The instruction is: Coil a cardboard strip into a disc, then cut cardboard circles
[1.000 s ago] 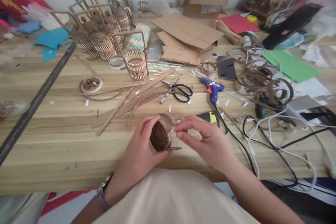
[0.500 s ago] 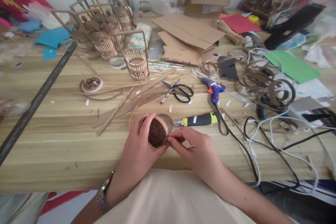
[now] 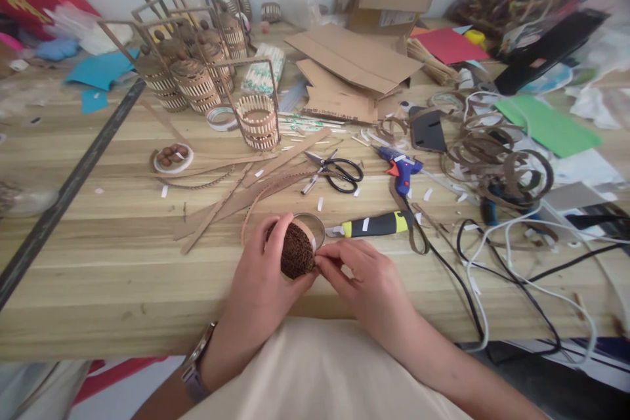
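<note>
My left hand is wrapped round a dark brown coil of corrugated cardboard, its ridged side tilted towards me. My right hand pinches at the coil's right edge with thumb and forefinger; whatever small end lies between the fingertips is mostly hidden. Just behind the coil is a thin round ring. A utility knife with a black and yellow handle lies beyond my right hand. Farther back are black-handled scissors and a blue glue gun.
Cardboard strips lie ahead of my left hand. An open slatted basket stands behind them, with several lidded lanterns at the back left. Cables and coiled strips crowd the right. A small dish holds brown balls.
Both hands keep almost the same grip and place. The coil has shifted very slightly in my left hand; nothing was let go.
</note>
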